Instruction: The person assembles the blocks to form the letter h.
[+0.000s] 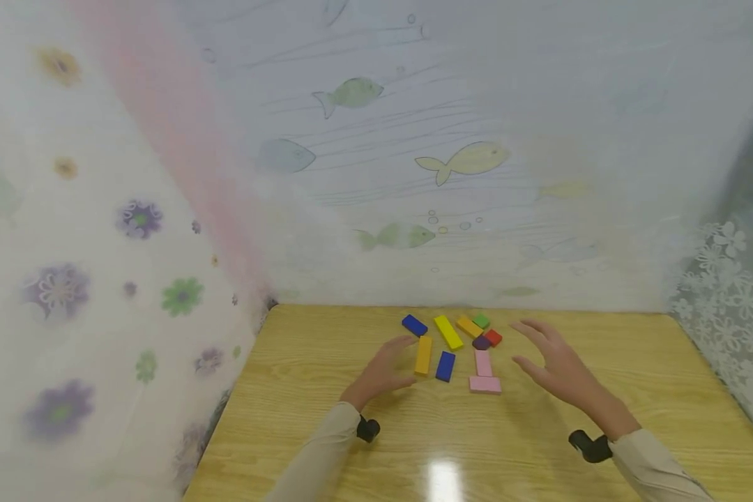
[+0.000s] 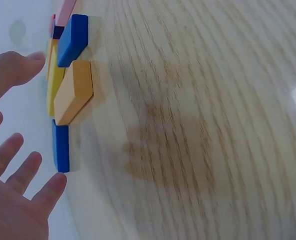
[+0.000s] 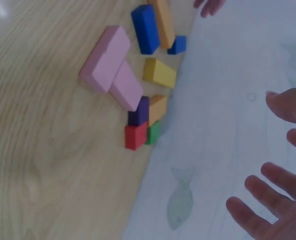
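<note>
My left hand point(image 1: 381, 373) hovers left of the blocks, fingers spread, closest to an orange block point(image 1: 423, 355). My right hand point(image 1: 561, 366) is raised on the other side with fingers apart, holding nothing. Between the hands lie a blue block point(image 1: 445, 366), a yellow block point(image 1: 448, 332) and a second blue block point(image 1: 415, 325). Two pink blocks, one upright in the view point(image 1: 483, 363) and one crosswise point(image 1: 485, 385), form a T shape. Above them a purple block point(image 1: 481, 342), a red block point(image 3: 136, 136), a green block point(image 1: 481, 321) and another orange block point(image 1: 470, 327) sit close together.
The wooden table point(image 1: 634, 390) meets a pale curtain point(image 1: 376, 272) printed with fish along its back edge. A flowered curtain point(image 1: 100, 335) hangs at the left. White lace flowers point(image 1: 721, 300) show at the right. Both wrists carry a small black camera point(image 1: 368, 429).
</note>
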`<state>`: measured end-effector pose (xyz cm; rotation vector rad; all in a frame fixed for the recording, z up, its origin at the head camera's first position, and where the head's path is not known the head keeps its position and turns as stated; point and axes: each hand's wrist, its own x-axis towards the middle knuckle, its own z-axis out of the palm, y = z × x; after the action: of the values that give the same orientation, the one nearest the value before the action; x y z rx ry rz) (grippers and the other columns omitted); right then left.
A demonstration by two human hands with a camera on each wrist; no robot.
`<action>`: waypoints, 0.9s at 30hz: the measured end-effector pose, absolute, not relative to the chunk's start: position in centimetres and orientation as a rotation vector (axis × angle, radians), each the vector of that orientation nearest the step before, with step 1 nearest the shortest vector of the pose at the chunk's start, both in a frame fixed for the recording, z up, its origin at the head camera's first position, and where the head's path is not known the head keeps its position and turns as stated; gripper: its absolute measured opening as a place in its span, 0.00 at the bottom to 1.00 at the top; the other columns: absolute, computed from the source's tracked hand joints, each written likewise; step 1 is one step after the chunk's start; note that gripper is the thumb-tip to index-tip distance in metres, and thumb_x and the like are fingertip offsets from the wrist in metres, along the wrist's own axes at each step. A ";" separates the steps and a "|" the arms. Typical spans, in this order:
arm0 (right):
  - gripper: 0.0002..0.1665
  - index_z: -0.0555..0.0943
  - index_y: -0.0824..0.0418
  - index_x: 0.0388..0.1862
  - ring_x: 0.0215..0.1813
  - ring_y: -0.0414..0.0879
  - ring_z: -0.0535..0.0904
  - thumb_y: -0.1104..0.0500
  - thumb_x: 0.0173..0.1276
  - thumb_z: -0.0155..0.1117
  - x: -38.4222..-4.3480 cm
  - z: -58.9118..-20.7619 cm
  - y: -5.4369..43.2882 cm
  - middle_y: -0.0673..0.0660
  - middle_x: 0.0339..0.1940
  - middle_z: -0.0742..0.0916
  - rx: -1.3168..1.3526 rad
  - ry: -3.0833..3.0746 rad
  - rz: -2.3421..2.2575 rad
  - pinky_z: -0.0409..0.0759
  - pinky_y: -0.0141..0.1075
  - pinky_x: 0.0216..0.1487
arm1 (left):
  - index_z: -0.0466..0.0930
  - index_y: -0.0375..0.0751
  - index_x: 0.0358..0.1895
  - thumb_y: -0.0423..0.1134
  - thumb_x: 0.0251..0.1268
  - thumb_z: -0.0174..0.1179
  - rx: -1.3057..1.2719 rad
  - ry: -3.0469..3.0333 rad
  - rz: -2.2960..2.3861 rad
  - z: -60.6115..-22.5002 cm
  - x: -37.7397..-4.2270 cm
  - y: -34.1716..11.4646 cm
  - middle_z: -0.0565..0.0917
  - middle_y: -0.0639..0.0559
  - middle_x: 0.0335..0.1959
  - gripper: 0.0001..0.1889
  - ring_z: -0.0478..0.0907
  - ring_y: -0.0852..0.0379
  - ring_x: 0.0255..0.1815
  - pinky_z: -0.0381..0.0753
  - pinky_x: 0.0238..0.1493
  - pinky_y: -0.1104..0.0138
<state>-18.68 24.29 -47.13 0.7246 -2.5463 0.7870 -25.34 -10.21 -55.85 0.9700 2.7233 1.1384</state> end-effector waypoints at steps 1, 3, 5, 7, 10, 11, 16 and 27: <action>0.36 0.69 0.63 0.65 0.59 0.65 0.68 0.63 0.58 0.70 -18.9 -47.2 24.1 0.67 0.60 0.72 0.726 -2.552 0.791 0.74 0.63 0.48 | 0.64 0.38 0.68 0.37 0.52 0.71 0.960 2.714 1.141 -56.0 -25.5 -10.0 0.66 0.45 0.68 0.38 0.60 0.47 0.69 0.63 0.68 0.53; 0.35 0.69 0.63 0.65 0.59 0.65 0.68 0.63 0.58 0.70 -19.3 -47.3 23.8 0.66 0.60 0.72 0.727 -2.561 0.801 0.74 0.63 0.48 | 0.63 0.38 0.69 0.38 0.52 0.71 0.916 2.680 1.157 -56.4 -25.7 -9.6 0.65 0.46 0.69 0.40 0.59 0.48 0.70 0.62 0.69 0.53; 0.35 0.69 0.64 0.65 0.60 0.64 0.68 0.63 0.59 0.69 -19.6 -47.4 23.4 0.66 0.60 0.72 0.733 -2.571 0.823 0.73 0.64 0.49 | 0.62 0.39 0.70 0.39 0.52 0.71 0.886 2.658 1.151 -56.8 -26.0 -9.3 0.63 0.46 0.70 0.41 0.58 0.48 0.71 0.61 0.69 0.53; 0.34 0.69 0.65 0.64 0.60 0.65 0.67 0.62 0.59 0.69 -19.9 -47.5 23.1 0.67 0.60 0.72 0.738 -2.585 0.845 0.73 0.64 0.50 | 0.61 0.41 0.70 0.40 0.52 0.71 0.858 2.648 1.132 -57.2 -26.2 -9.1 0.62 0.46 0.71 0.42 0.57 0.47 0.71 0.60 0.70 0.52; 0.33 0.69 0.65 0.64 0.60 0.65 0.68 0.62 0.60 0.68 -20.4 -47.6 22.6 0.67 0.60 0.72 0.748 -2.601 0.866 0.73 0.64 0.51 | 0.61 0.41 0.70 0.40 0.51 0.72 0.852 2.648 1.091 -57.7 -26.5 -8.7 0.61 0.45 0.71 0.42 0.55 0.47 0.72 0.58 0.71 0.52; 0.33 0.70 0.65 0.64 0.60 0.65 0.68 0.61 0.61 0.68 -20.6 -47.6 22.4 0.68 0.60 0.72 0.751 -2.605 0.865 0.73 0.64 0.51 | 0.61 0.42 0.70 0.40 0.51 0.72 0.861 2.655 1.067 -57.8 -26.6 -8.6 0.61 0.45 0.71 0.42 0.55 0.47 0.72 0.58 0.71 0.52; 0.32 0.70 0.64 0.64 0.59 0.64 0.69 0.61 0.62 0.67 -21.6 -47.6 21.9 0.67 0.60 0.73 0.767 -2.603 0.851 0.73 0.63 0.53 | 0.62 0.46 0.71 0.40 0.51 0.71 0.837 2.670 0.972 -57.6 -27.3 -7.5 0.61 0.51 0.72 0.41 0.56 0.49 0.72 0.57 0.71 0.54; 0.32 0.69 0.65 0.65 0.60 0.65 0.68 0.61 0.63 0.66 -23.2 -46.8 20.6 0.68 0.61 0.71 0.811 -2.659 0.890 0.72 0.63 0.55 | 0.64 0.52 0.70 0.41 0.52 0.68 0.832 2.769 0.687 -57.0 -27.6 -6.4 0.60 0.52 0.72 0.38 0.56 0.50 0.72 0.58 0.70 0.49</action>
<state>-23.21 20.60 -46.79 0.8108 -2.6593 0.8903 -27.61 -6.40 -57.00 0.8319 2.7689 0.6870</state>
